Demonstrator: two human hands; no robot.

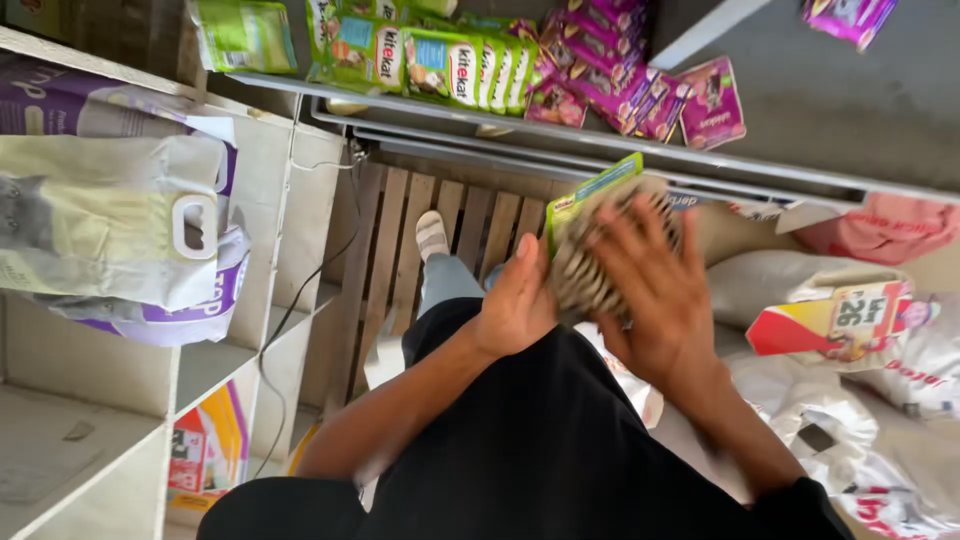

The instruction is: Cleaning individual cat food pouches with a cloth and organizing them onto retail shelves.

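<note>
Green and grey-striped, a stack of small pouches (590, 240) sits at the middle of the frame, pressed between my two hands. My left hand (515, 300) cups its left side with the fingers (527, 262) held together and pointing up, while my right hand (655, 290) lies flat over its front and right side, fingers (625, 235) spread across the striped pack (motion blur smears the edges, so I cannot tell how many pouches are in the stack). Above the hands, along the upper middle of the frame, a grey metal shelf (800, 110) carries a row of green pouches (440, 65) standing on edge and, just beside them to the right, a loose heap of purple pouches (640, 85). At the left, a pale wooden shelving unit (270, 200) holds a large handled bag with a grey cat picture (100, 215). Below the hands, a wooden pallet (440, 230) lies on the floor, with my shoe (431, 234) resting on its slats. White sacks with red print (860, 420) pile up at the lower right.
</note>
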